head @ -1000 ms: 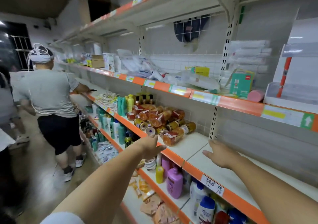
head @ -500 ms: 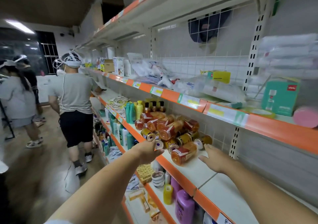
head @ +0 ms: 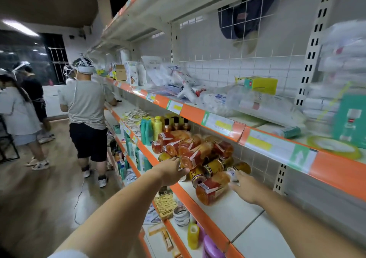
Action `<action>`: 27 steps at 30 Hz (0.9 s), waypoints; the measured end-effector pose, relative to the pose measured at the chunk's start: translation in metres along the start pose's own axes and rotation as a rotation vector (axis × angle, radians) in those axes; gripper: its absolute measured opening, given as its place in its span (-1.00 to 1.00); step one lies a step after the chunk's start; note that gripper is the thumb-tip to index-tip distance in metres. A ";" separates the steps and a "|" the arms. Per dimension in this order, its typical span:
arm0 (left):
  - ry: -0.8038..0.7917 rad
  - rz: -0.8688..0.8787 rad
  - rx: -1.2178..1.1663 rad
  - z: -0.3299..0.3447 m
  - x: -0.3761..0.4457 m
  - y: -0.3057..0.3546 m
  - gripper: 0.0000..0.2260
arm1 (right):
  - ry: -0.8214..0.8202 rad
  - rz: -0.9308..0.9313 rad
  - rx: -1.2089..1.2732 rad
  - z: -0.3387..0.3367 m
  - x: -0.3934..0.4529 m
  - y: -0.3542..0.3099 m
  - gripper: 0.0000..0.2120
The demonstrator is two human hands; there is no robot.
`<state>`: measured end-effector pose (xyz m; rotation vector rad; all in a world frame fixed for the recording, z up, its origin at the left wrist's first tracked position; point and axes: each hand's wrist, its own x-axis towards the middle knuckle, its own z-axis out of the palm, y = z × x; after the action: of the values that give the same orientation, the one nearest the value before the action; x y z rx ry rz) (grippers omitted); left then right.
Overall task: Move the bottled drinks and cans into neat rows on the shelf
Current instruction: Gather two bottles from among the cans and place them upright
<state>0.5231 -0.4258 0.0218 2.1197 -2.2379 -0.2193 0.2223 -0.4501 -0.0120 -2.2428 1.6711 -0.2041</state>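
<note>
A heap of orange drink bottles [head: 193,148] lies on its side on the middle shelf [head: 237,214], with several gold cans [head: 215,164] mixed in below. One orange bottle [head: 212,189] lies nearest me, at the front of the heap. My left hand [head: 171,171] is at the heap's front left, by the shelf's orange edge, thumb above and fingers below the end of a can; whether it grips is unclear. My right hand [head: 244,187] has straight fingers that touch the nearest bottle and a white-topped can [head: 233,173].
Upright green and yellow bottles [head: 151,128] stand just beyond the heap. The upper shelf [head: 277,144] overhangs it closely and carries bags and boxes. Purple and yellow bottles [head: 193,236] fill the shelf below. A person in a grey shirt [head: 85,107] stands further down the aisle, others at far left.
I have come closer to the heap. Both hands moved forward along the shelf: the left reached the cans at the front, the right went from bare shelf to the nearest bottle.
</note>
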 end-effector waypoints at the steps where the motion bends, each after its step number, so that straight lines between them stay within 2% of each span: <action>1: -0.003 0.004 -0.002 0.000 0.007 -0.002 -0.28 | 0.001 0.011 -0.002 0.001 0.005 0.001 -0.40; 4: -0.010 0.033 -0.007 -0.002 0.027 -0.006 -0.28 | 0.020 0.026 -0.001 0.002 0.018 0.003 -0.50; 13: 0.000 0.134 0.044 -0.022 0.093 -0.017 -0.30 | 0.129 0.099 -0.022 -0.011 0.054 -0.005 -0.61; 18: -0.029 0.174 0.013 -0.023 0.129 -0.024 -0.44 | 0.154 0.125 0.002 -0.007 0.067 -0.014 -0.70; 23: -0.051 0.180 0.042 -0.014 0.153 -0.022 -0.60 | 0.153 0.216 0.005 0.008 0.076 -0.015 -0.53; 27: -0.092 0.147 -0.119 -0.003 0.171 -0.020 -0.55 | 0.132 0.326 0.006 0.018 0.081 -0.015 -0.39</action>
<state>0.5336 -0.5977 0.0116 1.9145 -2.3535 -0.4392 0.2658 -0.5204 -0.0307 -1.9517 2.0710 -0.2792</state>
